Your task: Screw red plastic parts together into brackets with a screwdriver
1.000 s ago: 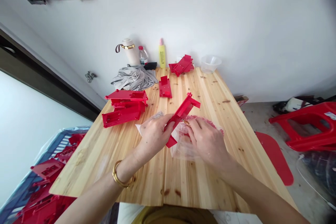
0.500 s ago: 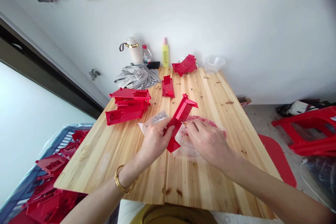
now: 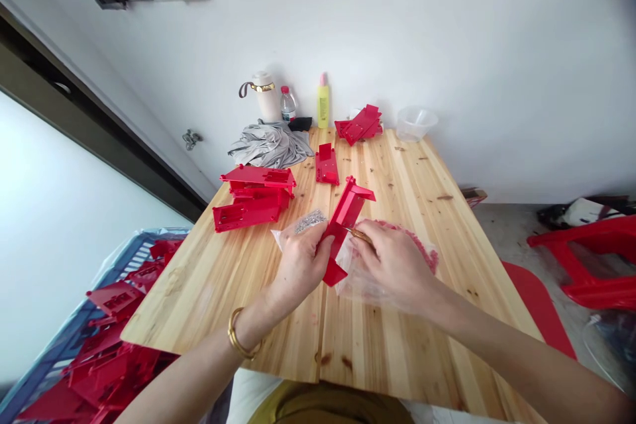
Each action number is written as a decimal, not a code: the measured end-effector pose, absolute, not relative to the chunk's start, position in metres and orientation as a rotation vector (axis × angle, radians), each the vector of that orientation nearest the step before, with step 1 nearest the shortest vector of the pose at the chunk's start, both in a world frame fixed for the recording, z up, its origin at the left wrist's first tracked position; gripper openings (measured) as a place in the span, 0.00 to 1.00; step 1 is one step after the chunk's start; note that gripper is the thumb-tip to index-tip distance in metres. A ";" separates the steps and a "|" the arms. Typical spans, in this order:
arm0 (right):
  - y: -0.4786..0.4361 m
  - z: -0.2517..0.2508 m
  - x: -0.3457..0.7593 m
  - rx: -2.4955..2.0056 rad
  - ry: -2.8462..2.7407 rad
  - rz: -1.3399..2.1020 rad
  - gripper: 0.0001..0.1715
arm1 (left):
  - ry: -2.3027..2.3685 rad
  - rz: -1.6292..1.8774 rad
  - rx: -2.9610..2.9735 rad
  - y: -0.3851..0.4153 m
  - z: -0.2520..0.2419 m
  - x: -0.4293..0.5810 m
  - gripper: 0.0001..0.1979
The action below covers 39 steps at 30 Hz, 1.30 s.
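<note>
My left hand grips a long red plastic bracket with flaps at both ends, holding it tilted above the table. My right hand is closed around the amber handle of a small screwdriver. Its thin metal tip meets the middle of the bracket; whether a screw sits under it is too small to tell. Behind my left hand lies a clear bag of small metal screws. Partly hidden under my right hand is a clear bag of small red pieces.
Red brackets are stacked on the left, with one lone bracket farther back and a pile near the wall. A grey cloth, yellow bottle and plastic bowl stand behind. A blue basket holds more brackets.
The view has shifted slightly, so the table appears farther right. My right hand has drawn back a little from the bracket, and more of the screwdriver's handle shows.
</note>
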State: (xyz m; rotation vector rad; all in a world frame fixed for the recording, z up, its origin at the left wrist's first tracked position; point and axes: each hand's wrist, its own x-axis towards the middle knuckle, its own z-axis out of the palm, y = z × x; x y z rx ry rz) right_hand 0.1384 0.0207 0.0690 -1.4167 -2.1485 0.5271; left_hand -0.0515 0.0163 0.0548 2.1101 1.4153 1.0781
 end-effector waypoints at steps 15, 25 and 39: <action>0.027 0.072 0.139 -1.411 -2.096 0.833 0.12 | 1.399 1.150 2.101 0.010 0.043 -0.043 0.11; -0.023 0.049 0.072 -0.994 -1.078 2.112 0.21 | 1.985 1.163 2.556 0.061 0.090 -0.145 0.17; -0.042 0.013 0.114 -1.133 -1.322 1.977 0.27 | 1.680 0.791 2.922 0.074 -0.002 -0.249 0.28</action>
